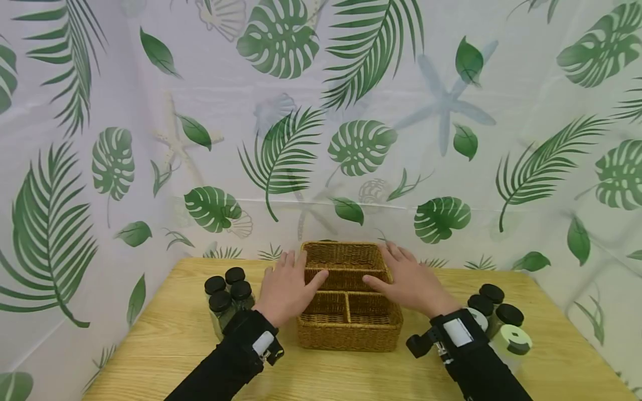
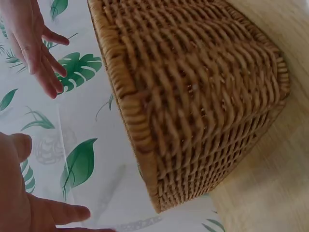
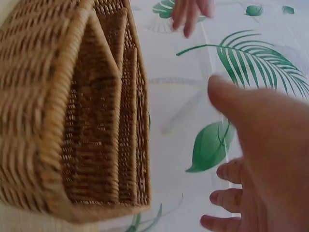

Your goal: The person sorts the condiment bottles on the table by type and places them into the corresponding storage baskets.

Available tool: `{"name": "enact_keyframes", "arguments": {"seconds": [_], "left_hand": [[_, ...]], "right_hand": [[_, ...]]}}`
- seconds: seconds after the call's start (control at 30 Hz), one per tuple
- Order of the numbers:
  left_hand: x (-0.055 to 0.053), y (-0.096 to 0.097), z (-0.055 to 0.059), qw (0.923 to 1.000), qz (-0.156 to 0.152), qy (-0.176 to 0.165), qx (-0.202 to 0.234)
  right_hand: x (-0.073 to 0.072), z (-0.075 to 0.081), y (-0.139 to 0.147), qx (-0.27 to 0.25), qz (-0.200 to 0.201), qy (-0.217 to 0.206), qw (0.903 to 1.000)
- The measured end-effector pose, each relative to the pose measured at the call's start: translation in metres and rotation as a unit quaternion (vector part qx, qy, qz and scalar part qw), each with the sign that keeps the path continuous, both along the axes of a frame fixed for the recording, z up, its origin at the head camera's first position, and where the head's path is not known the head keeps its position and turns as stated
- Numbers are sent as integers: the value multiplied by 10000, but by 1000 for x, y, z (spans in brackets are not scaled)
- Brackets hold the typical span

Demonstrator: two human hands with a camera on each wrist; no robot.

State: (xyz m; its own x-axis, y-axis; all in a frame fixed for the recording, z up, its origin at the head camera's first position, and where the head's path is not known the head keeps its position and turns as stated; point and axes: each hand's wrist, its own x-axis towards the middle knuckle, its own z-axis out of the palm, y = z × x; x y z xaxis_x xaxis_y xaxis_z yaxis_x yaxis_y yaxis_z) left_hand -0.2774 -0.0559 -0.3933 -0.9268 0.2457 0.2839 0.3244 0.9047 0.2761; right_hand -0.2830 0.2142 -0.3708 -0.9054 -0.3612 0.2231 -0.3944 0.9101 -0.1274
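Observation:
A brown woven basket (image 1: 351, 337) stands on the table, stepped higher at the back, with dividers forming several compartments; those that show hold nothing. My left hand (image 1: 287, 289) is at its left side, fingers extended and thumb pointing inward over the basket. Opposite it, my right hand (image 1: 416, 284) has the same spread pose at the right side. In the left wrist view a gap shows between the left fingers (image 2: 67, 212) and the basket wall (image 2: 203, 92). The right wrist view likewise shows the right thumb (image 3: 227, 96) apart from the basket rim (image 3: 53, 140).
Several glass jars with black lids (image 1: 220, 301) stand left of the basket. Another cluster on the right, partly behind my right wrist, has black lids (image 1: 509, 314) and a pale green lid (image 1: 515, 337). A leaf-printed cloth (image 1: 311, 167) hangs behind the wooden table (image 1: 170, 328).

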Motion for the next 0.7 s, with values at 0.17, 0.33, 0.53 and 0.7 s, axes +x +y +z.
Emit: {"name": "enact_keyframes", "arguments": {"seconds": [0.17,0.33,0.53,0.7], "left_hand": [[3,4,-10,9999,2,-88,112],[4,3,-24,9999,-77,31,83],[3,3,-40,9992,-245,-172,272],[0,5,-47,9964,-476,-436,552]], "right_hand": [[2,-10,-6,329,-56,283,9990],[9,-23,-14,439,-189,135,9988],[17,-37,-19,480,-347,-209,9980],[16,-46,-17,447,-445,-141,9979]]}}
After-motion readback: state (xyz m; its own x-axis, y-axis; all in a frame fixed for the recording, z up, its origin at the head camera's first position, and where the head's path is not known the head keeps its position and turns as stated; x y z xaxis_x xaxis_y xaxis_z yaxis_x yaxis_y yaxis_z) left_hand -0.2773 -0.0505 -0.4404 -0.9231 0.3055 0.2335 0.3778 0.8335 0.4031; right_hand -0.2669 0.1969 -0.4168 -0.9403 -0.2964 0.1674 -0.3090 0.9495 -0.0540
